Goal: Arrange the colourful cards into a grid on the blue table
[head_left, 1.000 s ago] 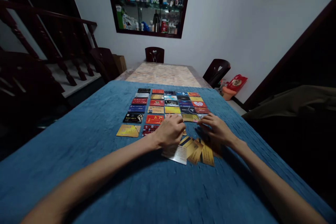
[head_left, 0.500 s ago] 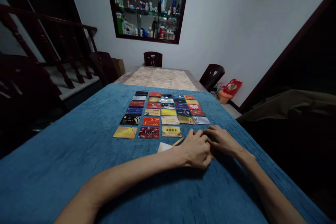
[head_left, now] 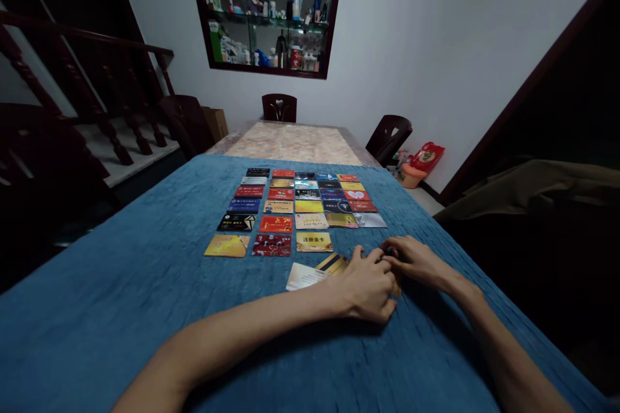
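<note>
On the blue cloth (head_left: 271, 361), my left hand (head_left: 369, 285) is curled over some loose cards, its fingers bent and pressed together. From under it stick out a white card (head_left: 304, 276), a gold card with a black stripe (head_left: 332, 263) and a tan edge on its right. Close beside it, my right hand (head_left: 415, 259) is closed, thumb and fingertips pinching a small dark thing that looks like a card edge; most of it is hidden. Beyond my hands lie rows of colourful cards, the nearest row holding a yellow card (head_left: 227, 246), a dark red card (head_left: 272, 245) and a gold card with black characters (head_left: 314, 242).
Past the cloth runs the patterned tabletop (head_left: 295, 142). Dark wooden chairs stand around it, one at the far end (head_left: 279, 108) and one at the right (head_left: 389, 140). A wall shelf (head_left: 268, 16) holds bottles and a plush toy. Dark fabric (head_left: 527, 190) lies at right.
My left hand has shifted slightly right and nearer, showing more of the white card and the striped gold card. My right hand has moved slightly right, and a dark thing shows at its fingertips.
</note>
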Motion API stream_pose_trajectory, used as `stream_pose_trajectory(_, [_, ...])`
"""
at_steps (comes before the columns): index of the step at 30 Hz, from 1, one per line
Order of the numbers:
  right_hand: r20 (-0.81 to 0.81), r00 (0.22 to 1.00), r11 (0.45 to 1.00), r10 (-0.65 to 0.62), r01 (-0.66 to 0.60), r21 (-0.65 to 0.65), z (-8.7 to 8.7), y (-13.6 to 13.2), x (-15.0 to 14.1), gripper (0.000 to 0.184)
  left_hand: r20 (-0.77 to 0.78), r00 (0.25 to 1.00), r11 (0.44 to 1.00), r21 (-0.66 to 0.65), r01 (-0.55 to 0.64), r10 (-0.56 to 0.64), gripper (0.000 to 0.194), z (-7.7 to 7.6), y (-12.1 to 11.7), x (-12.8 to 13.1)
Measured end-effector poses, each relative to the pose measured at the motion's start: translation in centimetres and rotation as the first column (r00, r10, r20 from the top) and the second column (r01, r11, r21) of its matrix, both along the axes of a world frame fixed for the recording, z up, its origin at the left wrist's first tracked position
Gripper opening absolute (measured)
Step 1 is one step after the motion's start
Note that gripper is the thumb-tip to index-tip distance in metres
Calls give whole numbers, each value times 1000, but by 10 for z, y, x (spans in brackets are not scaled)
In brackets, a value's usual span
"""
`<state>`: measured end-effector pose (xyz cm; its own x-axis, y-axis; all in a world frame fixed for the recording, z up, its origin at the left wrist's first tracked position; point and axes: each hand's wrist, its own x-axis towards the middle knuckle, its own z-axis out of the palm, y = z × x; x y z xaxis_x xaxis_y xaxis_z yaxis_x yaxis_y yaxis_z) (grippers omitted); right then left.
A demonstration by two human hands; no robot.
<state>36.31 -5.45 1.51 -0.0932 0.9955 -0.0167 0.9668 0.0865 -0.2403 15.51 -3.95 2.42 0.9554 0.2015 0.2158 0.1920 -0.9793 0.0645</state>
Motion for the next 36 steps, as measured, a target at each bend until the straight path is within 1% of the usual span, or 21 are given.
stream_pose_trajectory(4, [-111, 994, 998, 5, -11, -60, 2, 0, 9, 31, -10, 1000, 999, -38, 14, -15, 26, 3, 0, -1])
stream_pose_trajectory(6, [-131, 991, 997, -5, -5, -75, 3, -1, 14, 33, -14, 1000, 999, -40, 12, -13, 27, 4, 0, -2])
stream_pose_trajectory(11, [-184, 982, 999, -44, 37, -40, 3, -2, 26, 36, -25, 1000, 1000, -15, -11, 10, 28, 4, 1, -4])
stream_pose_trajectory(17, [-292, 952, 994, -87, 101, 33, 8, -4, 40, 40, 0, 1000, 999, 26, -29, 29, 27, 2, 2, -5])
stream_pose_trajectory(20, [-357, 928, 986, -107, 146, 84, 10, -4, 41, 43, 12, 1000, 999, 39, -29, 29, 29, 3, 2, -4])
stream_pose_trajectory(23, [-398, 913, 982, -96, 153, 112, 10, -4, 41, 45, 61, 998, 999, 48, -26, 23, 29, 4, 3, -3])
stream_pose_trajectory(25, [-410, 905, 966, -110, 195, 170, 11, -3, 42, 46, 103, 994, 998, 63, -31, 24, 27, 5, 5, -3])
stream_pose_trajectory(27, [-427, 893, 930, -141, 267, 252, 11, -3, 43, 49, 136, 990, 995, 89, -33, 21, 24, 6, 7, -2])
stream_pose_trajectory(29, [-450, 879, 901, -156, 313, 301, 12, -3, 44, 51, 168, 986, 992, 122, -29, 8, 23, 6, 10, -2])
stream_pose_trajectory(30, [-463, 874, 899, -148, 315, 306, 12, -3, 43, 52, 184, 983, 990, 140, -29, 3, 25, 6, 11, -2])
stream_pose_trajectory(32, [-492, 864, 918, -105, 274, 287, 13, -2, 37, 53, 220, 975, 982, 182, -44, 3, 29, 6, 15, -3])
stream_pose_trajectory(34, [-526, 849, 951, -41, 196, 241, 13, -2, 26, 52, 253, 967, 971, 232, -53, -7, 32, 6, 18, -3])
stream_pose_trajectory(36, [-566, 824, 977, 15, 108, 184, 13, -2, 13, 50, 268, 962, 958, 284, -34, -46, 33, 6, 23, -4])
